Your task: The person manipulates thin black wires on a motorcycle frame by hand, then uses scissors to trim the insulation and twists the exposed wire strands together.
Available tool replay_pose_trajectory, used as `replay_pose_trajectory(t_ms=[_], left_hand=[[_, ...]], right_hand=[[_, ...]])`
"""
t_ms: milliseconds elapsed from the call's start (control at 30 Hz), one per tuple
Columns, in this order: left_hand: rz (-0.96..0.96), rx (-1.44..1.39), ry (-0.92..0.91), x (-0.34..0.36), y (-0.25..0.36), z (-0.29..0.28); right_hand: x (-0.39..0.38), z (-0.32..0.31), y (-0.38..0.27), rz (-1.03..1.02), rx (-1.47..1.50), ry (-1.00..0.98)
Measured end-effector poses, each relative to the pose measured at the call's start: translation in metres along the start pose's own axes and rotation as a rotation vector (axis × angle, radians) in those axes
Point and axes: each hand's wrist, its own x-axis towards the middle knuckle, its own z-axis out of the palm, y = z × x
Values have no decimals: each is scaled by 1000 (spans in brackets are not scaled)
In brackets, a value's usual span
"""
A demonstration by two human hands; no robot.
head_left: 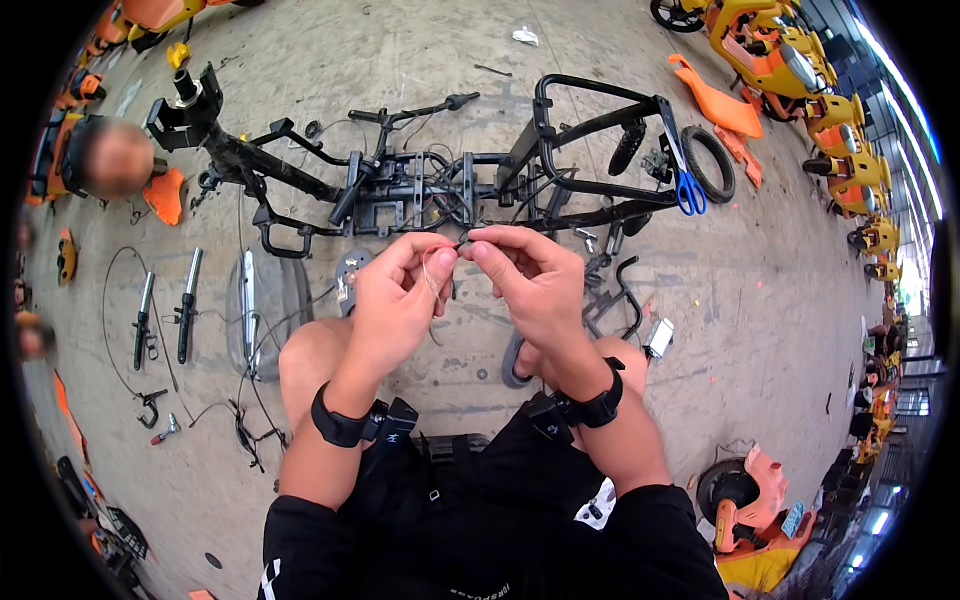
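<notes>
At the centre of the frame I see both hands raised over a concrete floor (420, 60), meeting fingertip to fingertip on a thin wire (437, 283). The left hand (398, 292) pinches it between thumb and forefinger, its other fingers curled in; the right hand (530, 280) pinches narrow on a small dark end piece (462, 243) where the two hands touch. A pale loop of the wire trails down across the left palm.

Just beyond the hands, across the upper middle of the frame, lies a stripped black scooter frame (420, 185) — no panels, no wheels, cables bunched at its core. Blue-handled scissors (688, 185) hang on its right end beside a loose tyre (712, 163). At left, two fork tubes (187, 305) and a clear curved panel (262, 310) are laid out in a row; orange body panels (715, 105) sit at upper right.

My reading: the strip-down looks well advanced, with the frame bare and parts sorted, while this wire is in hand and the wiring in the frame appears not yet cleared.

What the dark end piece is — connector or sleeve — I cannot make out, and the fingers hide the wire's ends. The rim of the frame is bent and dark.
</notes>
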Motion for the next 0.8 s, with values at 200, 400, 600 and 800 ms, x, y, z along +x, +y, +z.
replay_pose_trajectory(t_ms=[200, 400, 600, 800], left_hand=[[168, 101, 48, -4, 1, 3], [112, -124, 18, -6, 4, 2], [118, -279, -20, -9, 2, 2], [132, -91, 1, -9, -2, 2]], right_hand=[[-2, -1, 0, -328, -264, -54], [-4, 2, 4, -526, -374, -73], [-1, 4, 6, -763, -526, -52], [-2, 9, 14, -895, -557, 52]])
